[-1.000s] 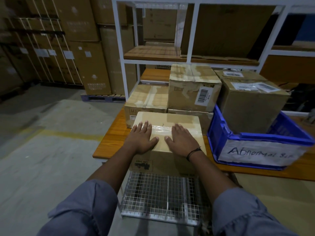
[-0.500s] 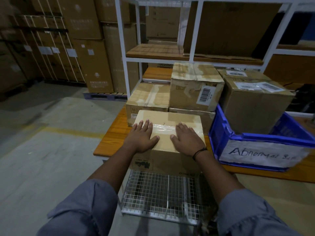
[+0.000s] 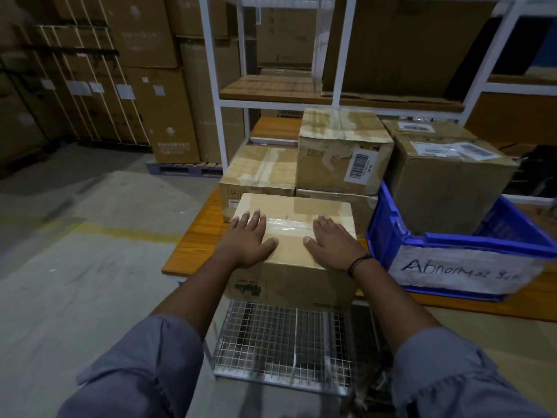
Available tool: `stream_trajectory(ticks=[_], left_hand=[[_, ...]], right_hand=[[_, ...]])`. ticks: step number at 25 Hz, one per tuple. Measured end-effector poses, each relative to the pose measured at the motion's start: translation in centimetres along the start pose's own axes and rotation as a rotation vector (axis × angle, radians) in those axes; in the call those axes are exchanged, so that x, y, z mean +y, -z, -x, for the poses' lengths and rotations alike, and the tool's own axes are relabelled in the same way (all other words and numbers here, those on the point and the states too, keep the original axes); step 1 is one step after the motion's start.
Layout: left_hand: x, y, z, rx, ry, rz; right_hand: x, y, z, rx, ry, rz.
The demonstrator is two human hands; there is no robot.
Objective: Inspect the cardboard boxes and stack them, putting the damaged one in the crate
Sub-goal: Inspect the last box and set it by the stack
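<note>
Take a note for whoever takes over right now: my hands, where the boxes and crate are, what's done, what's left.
Hands: the left hand and right hand are both open, flat on top of the front box, gripping nothing.
It sits at the near edge of the table.
Right of it, the blue crate holds a labelled box.
Done: behind, the barcode box is stacked on a lower box, with another low box beside them.
Left: finish checking the front box, then stack or crate it; no damage shows from here.
</note>
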State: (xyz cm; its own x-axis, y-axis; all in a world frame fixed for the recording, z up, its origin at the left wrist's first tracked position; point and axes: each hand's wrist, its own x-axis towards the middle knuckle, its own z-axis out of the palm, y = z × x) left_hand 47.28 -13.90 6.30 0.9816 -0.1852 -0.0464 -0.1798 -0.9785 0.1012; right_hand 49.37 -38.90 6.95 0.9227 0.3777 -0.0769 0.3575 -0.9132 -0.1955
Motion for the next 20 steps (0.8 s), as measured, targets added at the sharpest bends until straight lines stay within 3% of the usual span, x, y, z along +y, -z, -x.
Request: stream_trajectory(ticks=[9, 14, 20], left_hand=[[0.5, 0.2, 0.0, 0.003, 0.002, -0.005], [-0.1, 0.0, 0.2, -0.002, 0.011, -0.002], [0.2, 0.0, 0.2, 0.017, 0.002, 0.012]], right_hand=[[0.0, -0.4, 0.5, 0.077, -0.101, 0.028], [0.3, -0.1, 0.0, 0.004, -0.047, 0.046], [1.7, -0.4, 0.4, 0.075, 0.014, 0.034]])
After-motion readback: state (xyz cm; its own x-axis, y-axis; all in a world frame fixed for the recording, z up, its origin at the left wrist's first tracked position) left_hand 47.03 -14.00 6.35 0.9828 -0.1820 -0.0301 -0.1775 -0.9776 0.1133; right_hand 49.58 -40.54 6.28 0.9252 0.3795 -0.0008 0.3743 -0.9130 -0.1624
